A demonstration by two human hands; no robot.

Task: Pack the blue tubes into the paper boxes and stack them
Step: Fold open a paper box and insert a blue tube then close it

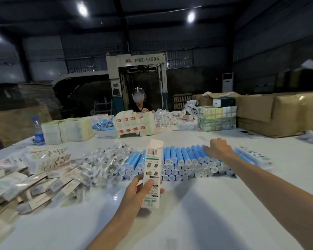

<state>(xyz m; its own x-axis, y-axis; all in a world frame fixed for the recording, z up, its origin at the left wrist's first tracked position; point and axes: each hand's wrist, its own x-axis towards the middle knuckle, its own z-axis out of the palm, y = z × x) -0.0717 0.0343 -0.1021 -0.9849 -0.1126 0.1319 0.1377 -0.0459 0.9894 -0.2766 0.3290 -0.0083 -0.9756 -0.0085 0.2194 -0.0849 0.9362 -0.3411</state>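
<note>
My left hand (139, 190) grips an upright white paper box (152, 170) with a barcode, its top flap open, near the table's front middle. Behind it lies a wide stacked row of blue tubes (181, 159) with white caps facing me. My right hand (218, 148) reaches over the right end of that row, fingers curled down onto the top tubes; whether it holds one I cannot tell. A packed white box (253, 156) lies to the right of the tubes.
Flat folded boxes (25, 181) and small clear plastic packets (105, 165) are heaped at left. A water bottle (38, 130), paper stacks and printed cartons line the far edge, where another person sits. Brown cardboard cartons (278, 112) stand at the far right.
</note>
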